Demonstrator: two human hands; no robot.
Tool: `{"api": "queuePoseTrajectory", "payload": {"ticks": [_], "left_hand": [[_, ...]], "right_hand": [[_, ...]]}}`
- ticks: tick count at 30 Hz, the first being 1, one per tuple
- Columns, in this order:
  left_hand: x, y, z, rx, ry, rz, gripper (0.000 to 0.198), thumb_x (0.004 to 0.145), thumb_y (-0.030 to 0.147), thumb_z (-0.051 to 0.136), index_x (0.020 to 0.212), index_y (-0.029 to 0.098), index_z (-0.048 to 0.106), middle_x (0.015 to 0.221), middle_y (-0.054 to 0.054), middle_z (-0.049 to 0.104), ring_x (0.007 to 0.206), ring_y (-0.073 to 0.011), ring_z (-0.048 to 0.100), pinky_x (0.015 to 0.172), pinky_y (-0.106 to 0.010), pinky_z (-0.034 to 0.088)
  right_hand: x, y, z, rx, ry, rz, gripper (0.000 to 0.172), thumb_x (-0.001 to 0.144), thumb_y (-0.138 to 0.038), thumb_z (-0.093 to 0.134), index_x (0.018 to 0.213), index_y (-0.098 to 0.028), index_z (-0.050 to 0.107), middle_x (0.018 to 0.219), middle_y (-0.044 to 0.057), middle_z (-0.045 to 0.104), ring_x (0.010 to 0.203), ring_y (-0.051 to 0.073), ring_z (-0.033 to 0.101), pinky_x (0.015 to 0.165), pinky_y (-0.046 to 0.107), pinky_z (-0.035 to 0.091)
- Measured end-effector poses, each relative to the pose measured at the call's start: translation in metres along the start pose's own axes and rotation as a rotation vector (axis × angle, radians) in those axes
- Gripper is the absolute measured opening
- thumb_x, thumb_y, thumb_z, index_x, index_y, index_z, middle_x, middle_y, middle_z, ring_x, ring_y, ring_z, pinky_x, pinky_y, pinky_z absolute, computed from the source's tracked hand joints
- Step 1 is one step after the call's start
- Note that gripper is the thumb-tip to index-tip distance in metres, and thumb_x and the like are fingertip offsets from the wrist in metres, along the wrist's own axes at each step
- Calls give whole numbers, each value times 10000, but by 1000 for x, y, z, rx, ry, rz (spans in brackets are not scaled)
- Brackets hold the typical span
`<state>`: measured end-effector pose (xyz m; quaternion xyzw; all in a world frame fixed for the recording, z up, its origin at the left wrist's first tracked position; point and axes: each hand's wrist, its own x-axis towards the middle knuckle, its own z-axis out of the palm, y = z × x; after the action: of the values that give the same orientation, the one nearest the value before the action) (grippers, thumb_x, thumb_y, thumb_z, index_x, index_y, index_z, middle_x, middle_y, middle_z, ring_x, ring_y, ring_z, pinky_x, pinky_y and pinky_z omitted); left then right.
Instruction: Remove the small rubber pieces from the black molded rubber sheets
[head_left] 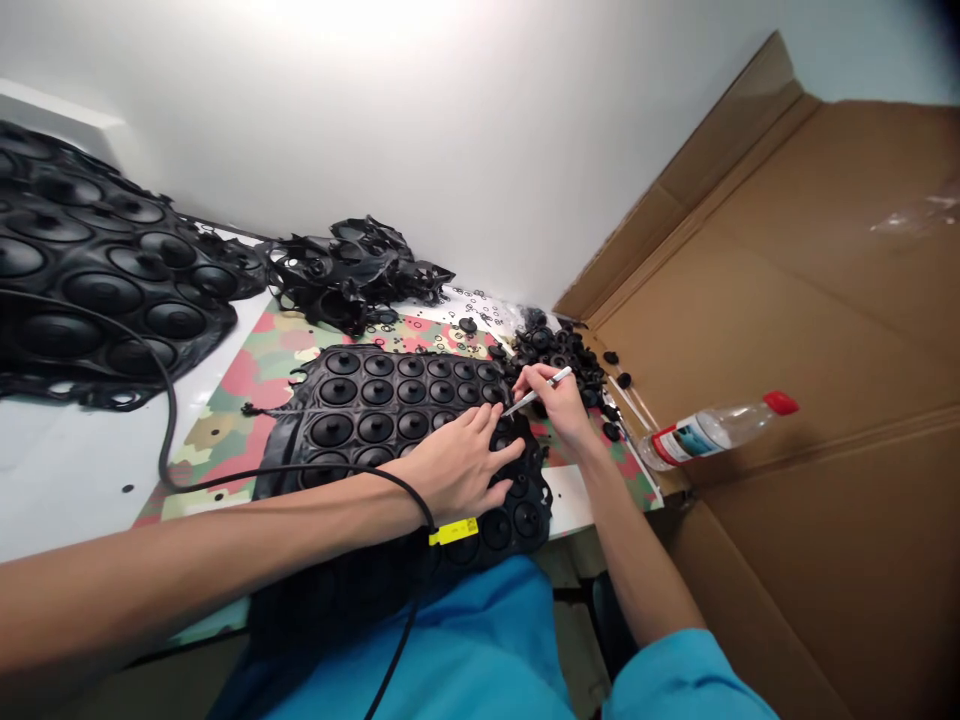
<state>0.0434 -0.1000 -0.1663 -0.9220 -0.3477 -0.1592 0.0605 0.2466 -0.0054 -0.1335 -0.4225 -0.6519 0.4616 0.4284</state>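
Note:
A black moulded rubber sheet [412, 394] with rows of round, knobbed parts lies in front of me, its near end hanging toward my lap. My left hand [461, 465] rests flat on its right half, fingers spread. Between the fingers of my right hand [555, 400] is a slim white-handled tool with a thin pointed metal end [536, 392]; its tip meets the sheet's right side, close to my left fingertips. Whether the tip is a blade or a pick is too small to tell. My left palm covers some of the round parts.
Larger rubber sheets [97, 270] are piled at left, torn rubber scrap [352, 270] at the back. Loose round black parts [555, 345] heap beyond my right hand. A plastic bottle [709, 432] lies by the cardboard [817, 300]. A black cable [300, 467] crosses my left forearm.

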Motion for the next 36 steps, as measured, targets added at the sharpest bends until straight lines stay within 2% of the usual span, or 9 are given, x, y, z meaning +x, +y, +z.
{"api": "queuePoseTrajectory", "payload": {"ticks": [4, 6, 10, 16, 22, 27, 31, 36], "left_hand": [[-1, 0, 3, -19, 45, 4, 555, 1036, 499, 655, 1478, 165, 675, 1514, -293, 662, 1383, -441, 656, 1127, -544, 481], [0, 0, 3, -15, 52, 6, 567, 1030, 505, 661, 1481, 162, 675, 1500, -293, 672, 1384, -442, 658, 1129, -535, 479], [1, 1, 0, 20, 6, 0, 573, 1026, 523, 654, 1480, 174, 674, 1483, -293, 681, 1383, -448, 663, 1115, -516, 489], [2, 1, -4, 30, -22, 4, 566, 1048, 510, 613, 1495, 166, 658, 1500, -301, 667, 1409, -450, 647, 1129, -518, 481], [4, 1, -2, 10, -29, -3, 590, 1036, 505, 629, 1507, 151, 648, 1528, -317, 639, 1403, -455, 647, 1111, -520, 491], [5, -1, -3, -15, -55, -4, 587, 1051, 525, 591, 1517, 172, 648, 1519, -305, 645, 1382, -447, 662, 1102, -513, 505], [6, -1, -7, -20, -109, -6, 595, 1059, 532, 561, 1531, 180, 640, 1530, -323, 625, 1377, -462, 660, 1107, -515, 503], [6, -1, -7, -27, -103, -4, 579, 1069, 529, 545, 1515, 175, 649, 1490, -317, 654, 1360, -462, 658, 1096, -513, 507]], "right_hand": [[-11, 0, -7, -52, 4, 103, 487, 911, -641, 817, 770, -179, 757, 563, 7, 655, 401, 97, 528, 384, 199, 398], [-15, 1, -8, -31, -8, 160, 504, 908, -667, 809, 779, -183, 751, 540, 13, 655, 353, 102, 512, 325, 197, 334], [-20, 9, -7, 18, -8, 132, 525, 929, -689, 765, 787, -185, 739, 523, 37, 681, 333, 110, 517, 312, 189, 338], [-20, 19, -2, 72, 61, 47, 426, 982, -643, 709, 993, -218, 722, 511, 0, 691, 293, 103, 458, 306, 180, 252], [-23, 17, 6, 75, 142, -33, 330, 1004, -536, 675, 1112, -226, 709, 467, -48, 636, 282, 76, 333, 325, 179, 249], [-22, 25, 9, 111, 167, -92, 265, 990, -486, 685, 1006, -223, 709, 423, -88, 540, 299, 84, 377, 350, 184, 300], [-20, 31, 10, 150, 153, -94, 223, 955, -437, 681, 881, -227, 678, 403, -107, 481, 287, 77, 345, 354, 194, 328], [-19, 32, 9, 164, 131, -73, 207, 922, -393, 667, 788, -240, 628, 431, -114, 456, 284, 69, 316, 344, 202, 327]]}}
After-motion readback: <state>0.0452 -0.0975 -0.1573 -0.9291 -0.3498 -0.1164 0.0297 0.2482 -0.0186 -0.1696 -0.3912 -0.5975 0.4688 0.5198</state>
